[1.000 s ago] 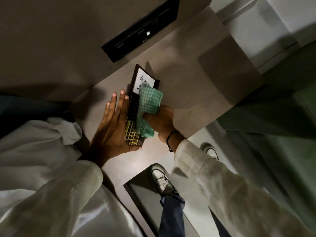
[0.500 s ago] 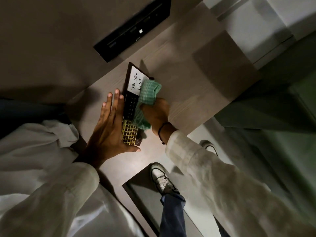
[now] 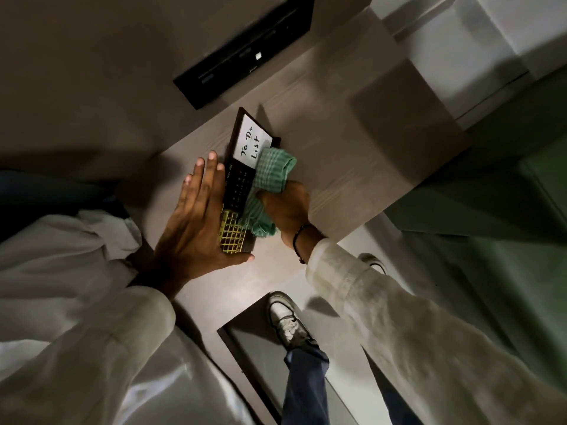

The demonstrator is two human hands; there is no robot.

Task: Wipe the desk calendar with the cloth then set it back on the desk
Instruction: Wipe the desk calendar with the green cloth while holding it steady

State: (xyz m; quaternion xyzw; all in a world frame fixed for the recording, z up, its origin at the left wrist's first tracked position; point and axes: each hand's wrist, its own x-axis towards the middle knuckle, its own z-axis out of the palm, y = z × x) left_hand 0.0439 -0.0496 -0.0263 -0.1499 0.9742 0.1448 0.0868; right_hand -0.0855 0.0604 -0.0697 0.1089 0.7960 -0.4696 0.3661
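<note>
The desk calendar (image 3: 238, 182) is a long dark board with a white "To Do List" panel at its far end and a gold grid at its near end. It lies on the pale wooden desk (image 3: 352, 167). My left hand (image 3: 196, 228) presses flat against its left edge, fingers straight, thumb under the near end. My right hand (image 3: 285, 207) grips a green checked cloth (image 3: 270, 176) that lies bunched over the calendar's right side, covering part of the white panel.
A black panel with slots (image 3: 245, 53) is set in the surface behind the calendar. The desk's right edge drops to the floor, where my shoe (image 3: 288, 320) stands. A white cabinet (image 3: 460, 47) stands at the far right.
The cloth has slid a little along the calendar's right side, uncovering more of the "To Do List" writing. My left hand keeps its hold on the left edge.
</note>
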